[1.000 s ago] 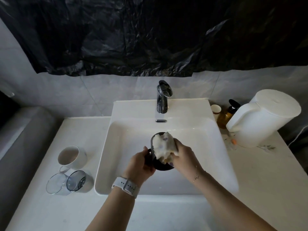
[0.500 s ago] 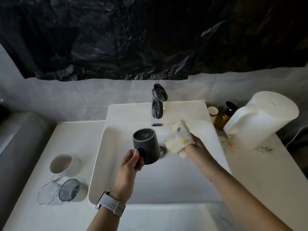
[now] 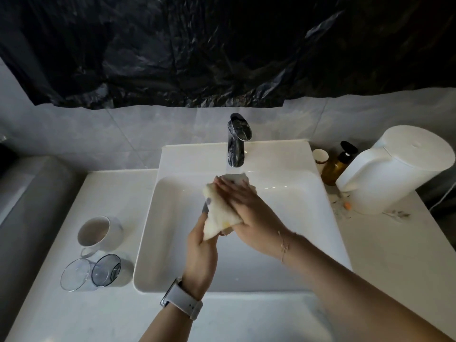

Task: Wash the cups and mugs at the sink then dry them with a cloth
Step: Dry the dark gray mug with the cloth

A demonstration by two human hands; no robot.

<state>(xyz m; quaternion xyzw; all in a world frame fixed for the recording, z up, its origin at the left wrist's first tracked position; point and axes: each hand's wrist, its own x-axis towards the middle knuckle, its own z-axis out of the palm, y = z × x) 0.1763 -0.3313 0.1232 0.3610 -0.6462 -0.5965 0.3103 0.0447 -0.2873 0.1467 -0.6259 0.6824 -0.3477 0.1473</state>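
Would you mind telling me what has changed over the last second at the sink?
The right hand has laid the cloth back over the dark cup, wrapping its outside; half a second ago they were apart. The left hand still holds the cup. The white mug and faucet stayed put.

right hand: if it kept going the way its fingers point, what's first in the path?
The right hand lies flat on the cloth, fingers aimed up-left toward the sink's back left. Beyond the cloth it would probably meet the basin's rear wall, left of the faucet; depth is unclear.
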